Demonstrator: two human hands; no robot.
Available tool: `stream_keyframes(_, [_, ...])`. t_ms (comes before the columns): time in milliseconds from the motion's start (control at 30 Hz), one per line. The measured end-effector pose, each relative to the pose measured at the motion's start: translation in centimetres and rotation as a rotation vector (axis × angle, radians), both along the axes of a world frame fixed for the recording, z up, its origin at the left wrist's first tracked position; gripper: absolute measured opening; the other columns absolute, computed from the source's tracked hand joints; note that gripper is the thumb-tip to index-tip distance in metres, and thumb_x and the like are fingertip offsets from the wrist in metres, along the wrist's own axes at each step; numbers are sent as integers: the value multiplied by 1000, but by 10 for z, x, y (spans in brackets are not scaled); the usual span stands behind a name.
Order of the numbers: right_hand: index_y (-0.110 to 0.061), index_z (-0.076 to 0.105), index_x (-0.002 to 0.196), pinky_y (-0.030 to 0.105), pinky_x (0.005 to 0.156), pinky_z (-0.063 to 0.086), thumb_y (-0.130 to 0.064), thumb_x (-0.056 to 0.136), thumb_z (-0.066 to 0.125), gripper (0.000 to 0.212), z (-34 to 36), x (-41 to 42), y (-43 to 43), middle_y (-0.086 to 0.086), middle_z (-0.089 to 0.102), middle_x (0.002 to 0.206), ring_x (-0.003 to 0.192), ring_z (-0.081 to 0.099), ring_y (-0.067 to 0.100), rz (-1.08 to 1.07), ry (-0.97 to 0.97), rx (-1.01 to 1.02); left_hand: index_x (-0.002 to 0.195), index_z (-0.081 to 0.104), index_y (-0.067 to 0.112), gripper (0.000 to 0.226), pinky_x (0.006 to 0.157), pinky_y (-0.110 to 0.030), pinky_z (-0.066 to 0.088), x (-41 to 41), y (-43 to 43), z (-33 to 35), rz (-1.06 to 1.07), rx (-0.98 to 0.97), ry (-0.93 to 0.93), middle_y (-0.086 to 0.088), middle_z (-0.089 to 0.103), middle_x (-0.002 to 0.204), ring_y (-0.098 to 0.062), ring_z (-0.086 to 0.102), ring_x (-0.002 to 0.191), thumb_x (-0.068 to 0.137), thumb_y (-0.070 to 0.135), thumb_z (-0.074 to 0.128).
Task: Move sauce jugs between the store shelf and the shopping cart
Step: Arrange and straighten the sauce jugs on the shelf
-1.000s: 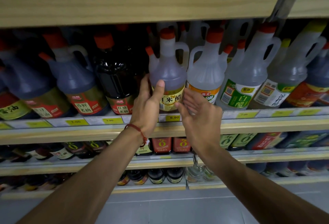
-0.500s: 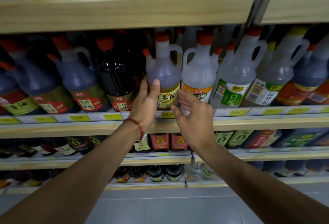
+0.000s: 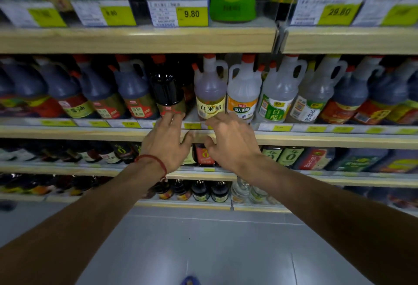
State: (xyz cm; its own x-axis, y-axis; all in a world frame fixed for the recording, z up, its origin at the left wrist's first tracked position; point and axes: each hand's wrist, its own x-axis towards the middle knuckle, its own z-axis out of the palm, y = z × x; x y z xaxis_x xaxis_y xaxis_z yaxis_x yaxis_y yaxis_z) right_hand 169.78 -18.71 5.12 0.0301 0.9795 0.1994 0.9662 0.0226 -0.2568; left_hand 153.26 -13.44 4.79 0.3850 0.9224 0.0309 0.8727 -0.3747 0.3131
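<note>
Wooden store shelf [image 3: 90,134] boards with yellow price tags fill the view, the middle one packed with upright jugs above a grey tiled floor [image 3: 203,239]; no shopping cart shows. In the front row stands the pale translucent plastic jug [image 3: 210,90] with a red cap and yellow label, squeezed between a dark glossy bottle [image 3: 168,90] and a white jug with an orange label [image 3: 243,94]. Both hands hold nothing: the left hand [image 3: 167,143], wearing a red cord bracelet [image 3: 156,161], and the right hand [image 3: 230,143] hang spread-fingered before the shelf lip, just below the jug. Filled nearly to the shoulder, it should be heavy, its smooth wall slippery and slightly yielding, so the loop handle [image 3: 222,67] by the neck looks the surest hold, with the other palm steadying the base.
</note>
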Motion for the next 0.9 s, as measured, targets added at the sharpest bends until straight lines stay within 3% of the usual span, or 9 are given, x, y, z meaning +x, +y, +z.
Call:
stream_keyframes(200, [-11, 61, 134, 43, 102, 43, -43, 95, 57, 50, 36, -30, -28, 7, 62, 128, 121, 52, 30, 29, -95, -50, 150, 39, 18, 55, 94, -44, 49, -49, -40, 29, 2, -30, 149, -3, 46, 142, -27, 47, 128, 102, 45, 45])
stream_keyframes(433, [-12, 56, 139, 41, 106, 41, -50, 96, 55, 58, 58, -84, -50, 6, 57, 134, 130, 46, 27, 28, -102, -95, 151, 38, 20, 56, 96, -43, 49, -115, -64, 49, 15, -51, 132, -2, 46, 143, -26, 46, 129, 102, 47, 44])
stream_keyframes(900, [-14, 56, 142, 40, 109, 40, -52, 97, 56, 58, 62, -265, -38, 4, 58, 137, 131, 47, 26, -269, 83, -77, 152, 36, 22, 57, 97, -42, 49, -284, -10, 65, -133, -55, 135, 1, 40, 150, -25, 43, 136, 103, 51, 39])
